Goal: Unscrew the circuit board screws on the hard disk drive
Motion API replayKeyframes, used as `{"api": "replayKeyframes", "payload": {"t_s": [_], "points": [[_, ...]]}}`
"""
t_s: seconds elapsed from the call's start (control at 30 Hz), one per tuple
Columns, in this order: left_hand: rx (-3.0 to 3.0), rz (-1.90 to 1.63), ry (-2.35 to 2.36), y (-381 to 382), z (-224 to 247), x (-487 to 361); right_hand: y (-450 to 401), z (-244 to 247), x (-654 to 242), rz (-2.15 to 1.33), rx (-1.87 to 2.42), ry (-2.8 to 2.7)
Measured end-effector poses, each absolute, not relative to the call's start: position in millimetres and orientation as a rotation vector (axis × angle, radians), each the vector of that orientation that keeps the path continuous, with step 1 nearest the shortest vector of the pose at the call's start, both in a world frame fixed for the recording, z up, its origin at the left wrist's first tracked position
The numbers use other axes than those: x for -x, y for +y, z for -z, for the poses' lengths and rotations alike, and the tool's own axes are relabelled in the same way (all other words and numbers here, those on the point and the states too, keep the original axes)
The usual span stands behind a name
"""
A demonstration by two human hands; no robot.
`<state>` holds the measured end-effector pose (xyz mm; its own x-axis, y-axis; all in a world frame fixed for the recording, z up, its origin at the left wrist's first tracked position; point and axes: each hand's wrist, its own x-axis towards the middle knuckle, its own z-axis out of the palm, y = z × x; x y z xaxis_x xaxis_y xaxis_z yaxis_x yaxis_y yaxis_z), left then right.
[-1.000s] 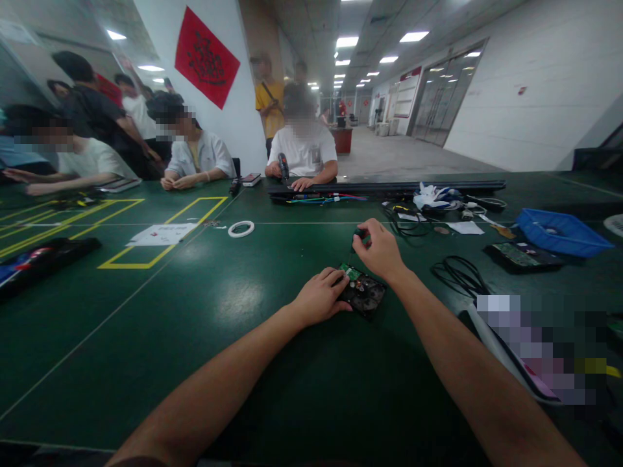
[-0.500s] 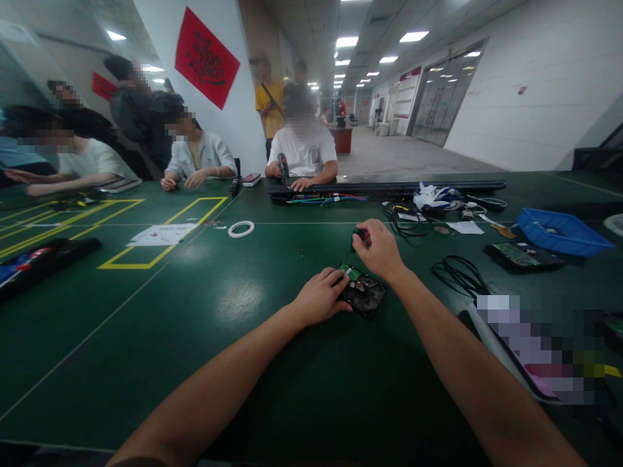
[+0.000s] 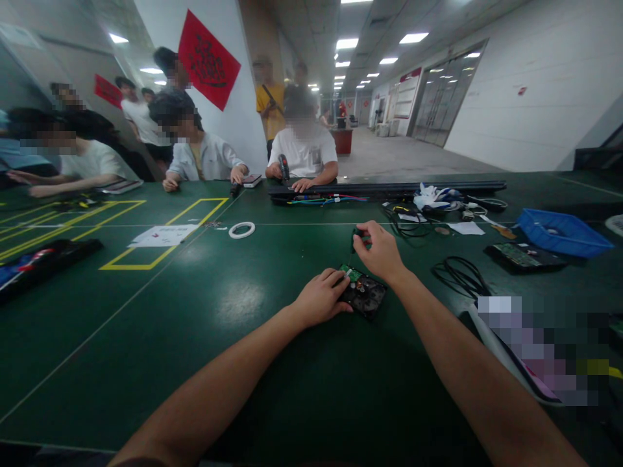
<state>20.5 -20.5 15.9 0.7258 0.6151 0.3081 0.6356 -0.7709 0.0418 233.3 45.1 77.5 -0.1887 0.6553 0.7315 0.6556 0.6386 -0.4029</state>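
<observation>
A hard drive (image 3: 368,298) lies flat on the green table, its dark casing and green circuit board facing up. Across its left side rests my left hand (image 3: 318,299), fingers on the board side and thumb along the near edge, gripping it. My right hand (image 3: 382,251) is closed round the dark handle of a screwdriver (image 3: 355,239), held upright above the drive's far edge. The thin shaft points down at the circuit board; whether its tip sits in a screw is too small to tell.
On the right are a coiled black cable (image 3: 457,272), a second circuit-board device (image 3: 525,255) and a blue tray (image 3: 562,230). A white tape ring (image 3: 242,229) and a paper sheet (image 3: 163,235) lie left. Opposite, a person in white (image 3: 304,152) holds a power tool (image 3: 283,167).
My hands, the screwdriver and the hard drive stay almost the same. Across the table, a seated person in a light shirt has reached one hand towards a dark object, and people behind have shifted.
</observation>
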Motion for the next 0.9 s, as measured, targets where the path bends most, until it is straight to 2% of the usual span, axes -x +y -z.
{"api": "replayKeyframes", "payload": {"t_s": [0.37, 0.7, 0.9], "points": [[2.859, 0.464, -1.037, -20.9, -17.7, -20.3, 47.7, -73.9, -234.3, -0.029, 1.06, -1.855], [2.852, 0.471, -1.04, -19.6, -15.4, -20.4, 41.7, -79.8, -233.0, 0.111, 1.07, -1.888], [2.871, 0.478, -1.038, -19.4, -15.2, -20.0, 45.2, -78.1, -234.5, 0.049, 1.03, -1.881]]}}
